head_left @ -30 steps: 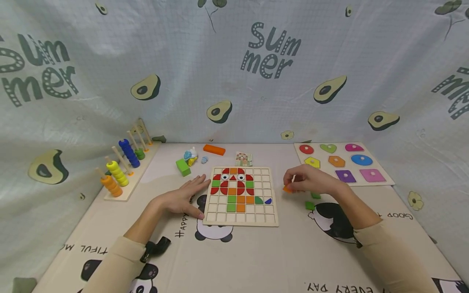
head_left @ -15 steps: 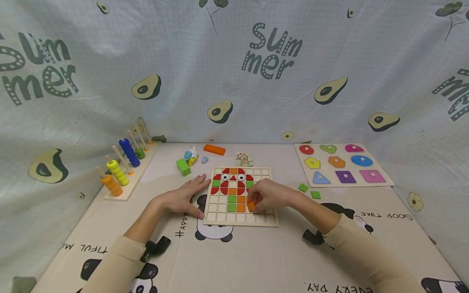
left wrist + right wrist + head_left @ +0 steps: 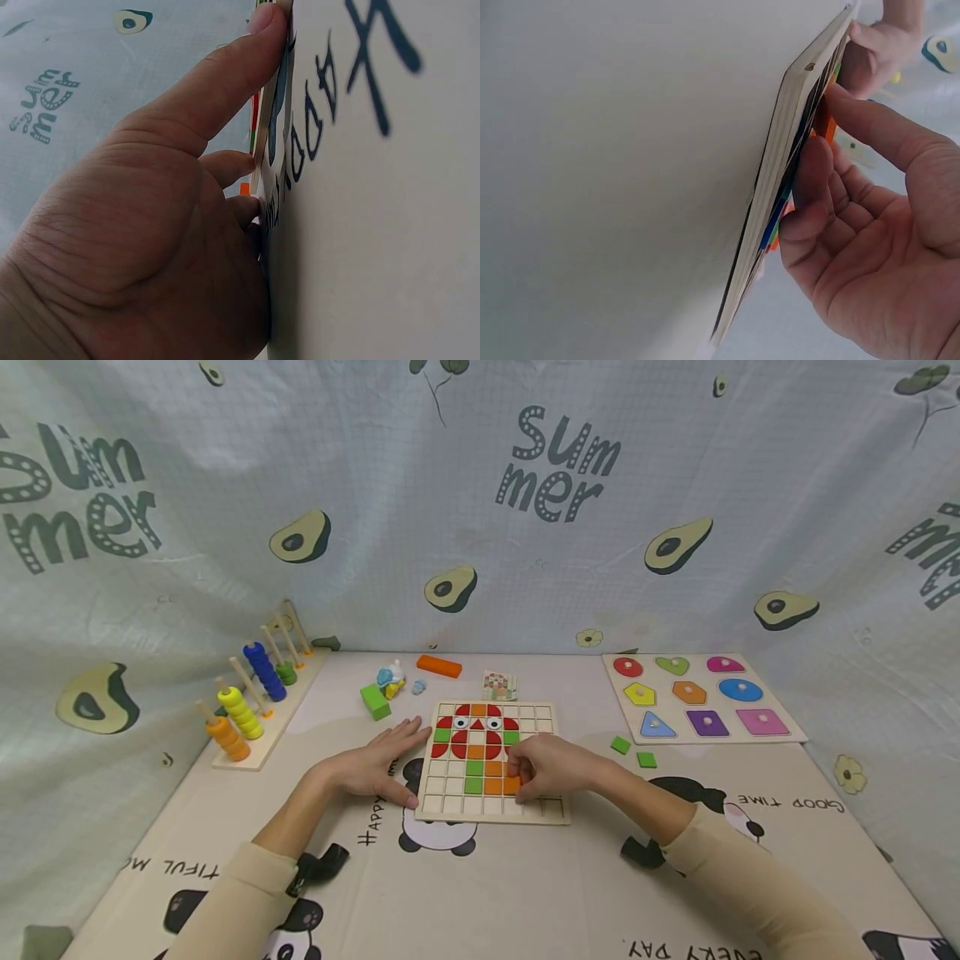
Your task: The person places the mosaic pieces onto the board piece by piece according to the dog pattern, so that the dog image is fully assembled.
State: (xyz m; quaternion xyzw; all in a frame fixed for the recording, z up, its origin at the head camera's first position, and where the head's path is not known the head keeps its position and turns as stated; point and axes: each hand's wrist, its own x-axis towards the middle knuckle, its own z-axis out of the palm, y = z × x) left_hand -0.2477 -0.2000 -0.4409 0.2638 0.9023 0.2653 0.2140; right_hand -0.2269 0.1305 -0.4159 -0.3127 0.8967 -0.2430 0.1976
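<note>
A wooden grid board point(image 3: 450, 810) lies on the table, its cells partly filled with red, green and orange tiles and two eye pieces point(image 3: 492, 723). My right hand point(image 3: 558, 764) reaches over the board's right half and pinches an orange square tile point(image 3: 512, 786) between thumb and fingers, low at a cell beside another orange tile point(image 3: 492, 786). In the right wrist view, a blue piece point(image 3: 769, 234) shows under the fingers; the hand covers it in the head view. Spread along the board's left edge, my left hand point(image 3: 378, 766) touches it with thumb and fingertips.
Two loose green tiles point(image 3: 620, 744) lie right of the board. Behind them is a shape puzzle board point(image 3: 705, 737). A bead stacker point(image 3: 240, 760) stands at the left. A green block point(image 3: 375, 702), an orange block point(image 3: 438, 666), small figures point(image 3: 390, 677) and a picture card point(image 3: 499, 686) lie behind.
My right hand has carried the orange tile left from beside the board onto the grid, where the tile has gone from tilted to flat. The left hand has stayed at the board's edge.
</note>
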